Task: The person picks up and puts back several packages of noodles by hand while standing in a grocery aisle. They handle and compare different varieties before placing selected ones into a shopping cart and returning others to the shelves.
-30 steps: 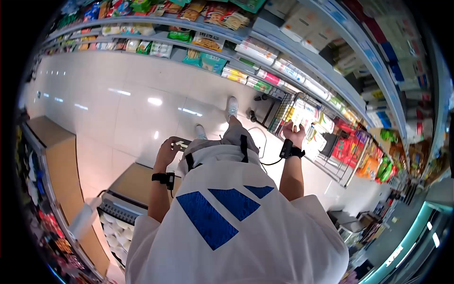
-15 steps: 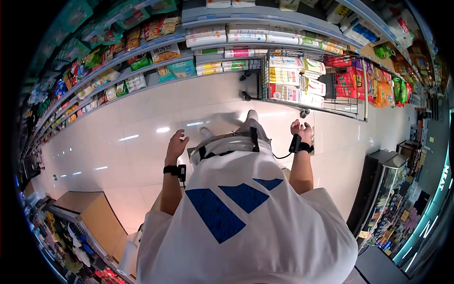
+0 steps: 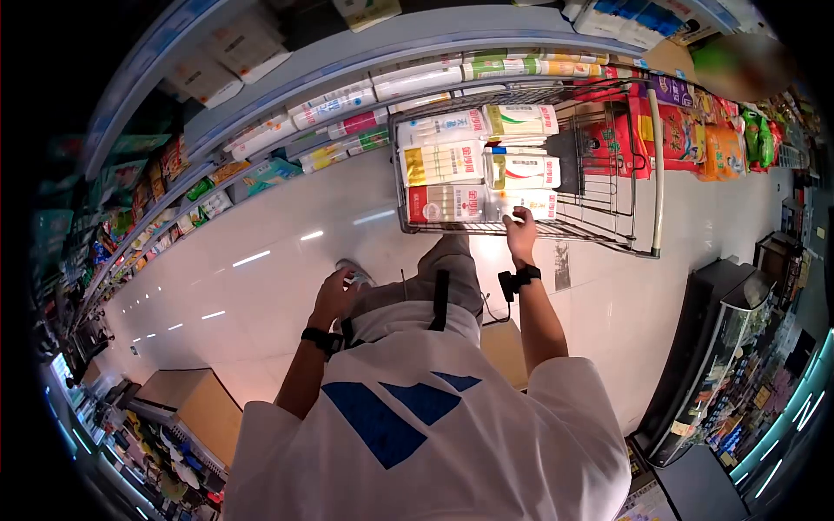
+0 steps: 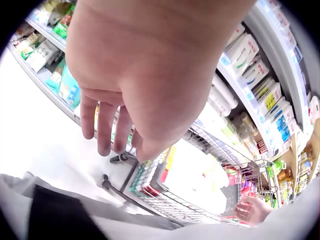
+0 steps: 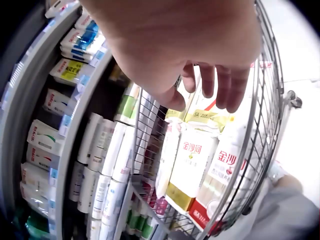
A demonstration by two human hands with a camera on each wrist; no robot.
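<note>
While right hand (image 3: 519,230) hovers at near rim of cart (image 3: 658,156), fingers loosely curled, gripping nothing, noodle packs (image 3: 443,162) sit stacked inside at 12 o'clock. Left hand (image 3: 334,295) hangs slack by thigh, empty. Cart looks mostly loaded tbh; shelf (image 3: 347,52) at 11 o'clock well stocked.

Packets (image 3: 443,161) lie in the cart (image 3: 658,165), which stands on the floor (image 3: 261,286) just before the shelves (image 3: 347,52).

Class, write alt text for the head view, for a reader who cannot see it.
A person's right hand hovers at the near rim of a wire shopping cart full of packets, beside stocked shelves; the left hand hangs open.
</note>
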